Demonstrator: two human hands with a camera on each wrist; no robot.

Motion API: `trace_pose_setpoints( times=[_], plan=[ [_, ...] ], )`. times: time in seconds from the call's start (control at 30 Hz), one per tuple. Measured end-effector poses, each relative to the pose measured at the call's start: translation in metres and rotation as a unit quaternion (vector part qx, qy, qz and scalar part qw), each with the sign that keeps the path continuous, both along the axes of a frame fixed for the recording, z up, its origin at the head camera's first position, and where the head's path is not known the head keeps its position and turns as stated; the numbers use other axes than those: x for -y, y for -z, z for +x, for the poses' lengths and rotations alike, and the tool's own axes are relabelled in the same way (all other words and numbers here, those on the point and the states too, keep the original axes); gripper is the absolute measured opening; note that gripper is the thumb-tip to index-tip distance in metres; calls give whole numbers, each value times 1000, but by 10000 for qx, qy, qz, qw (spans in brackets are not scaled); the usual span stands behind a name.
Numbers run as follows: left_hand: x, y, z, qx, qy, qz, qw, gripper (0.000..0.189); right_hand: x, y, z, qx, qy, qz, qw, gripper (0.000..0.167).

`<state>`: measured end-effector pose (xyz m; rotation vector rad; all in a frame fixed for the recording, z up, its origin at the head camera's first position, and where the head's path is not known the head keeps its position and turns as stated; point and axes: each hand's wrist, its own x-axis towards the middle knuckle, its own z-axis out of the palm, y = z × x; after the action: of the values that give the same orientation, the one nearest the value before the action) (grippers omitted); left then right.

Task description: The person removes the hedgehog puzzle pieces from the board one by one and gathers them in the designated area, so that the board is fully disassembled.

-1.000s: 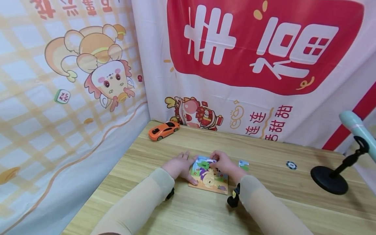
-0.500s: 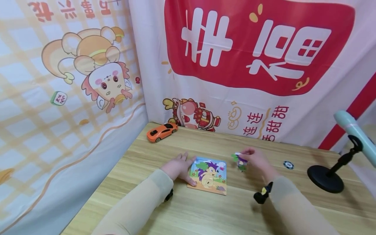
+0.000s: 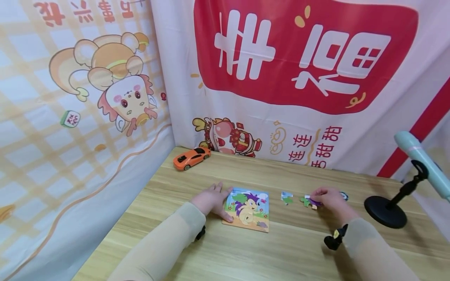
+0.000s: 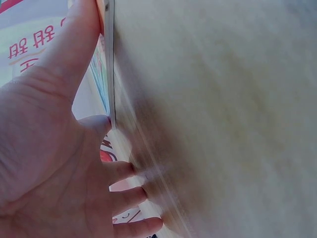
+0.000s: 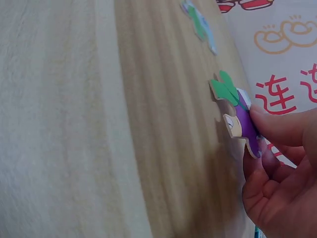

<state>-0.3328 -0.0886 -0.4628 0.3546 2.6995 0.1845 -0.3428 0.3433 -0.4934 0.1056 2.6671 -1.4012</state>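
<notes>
A square puzzle board (image 3: pixel 249 212) with a purple hedgehog picture lies on the table. My left hand (image 3: pixel 210 201) rests at its left edge, fingers spread and thumb on the board's near-left corner. In the left wrist view the thumb reaches over the board's thin edge (image 4: pixel 110 64) while the other fingertips touch the table. To the right of the board, my right hand (image 3: pixel 329 200) pinches a green and purple puzzle piece (image 5: pixel 242 116) between thumb and fingers, low over the table. Between board and right hand lies another puzzle piece (image 3: pixel 286 197), blue and green.
An orange toy car (image 3: pixel 191 159) stands at the back left corner. At the right, a light-blue microphone (image 3: pixel 422 160) sits on a black stand (image 3: pixel 385 211). A round chip (image 3: pixel 344 195) is partly hidden behind my right hand. Printed cloth hangs behind and left.
My right hand has moved from the board to the right, past the loose piece, carrying the green and purple puzzle piece. The left hand has stayed at the board's left edge.
</notes>
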Motion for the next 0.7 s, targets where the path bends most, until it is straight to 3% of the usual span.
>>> trace_pose_setpoints(
  times=[0.33,0.5,0.7],
  plan=[
    [-1,0,-2,88,-19,-85,9999,128,5,8,-8,-4,297,308,9991,15],
    [-1,5,-6,139,-50,-75,9999,133,20,-8,-10,-58,133,456,9989,21],
    [-2,2,-4,120,-37,-45,9999,130,63,-33,-6,-433,-211,525,9975,17]
  ],
)
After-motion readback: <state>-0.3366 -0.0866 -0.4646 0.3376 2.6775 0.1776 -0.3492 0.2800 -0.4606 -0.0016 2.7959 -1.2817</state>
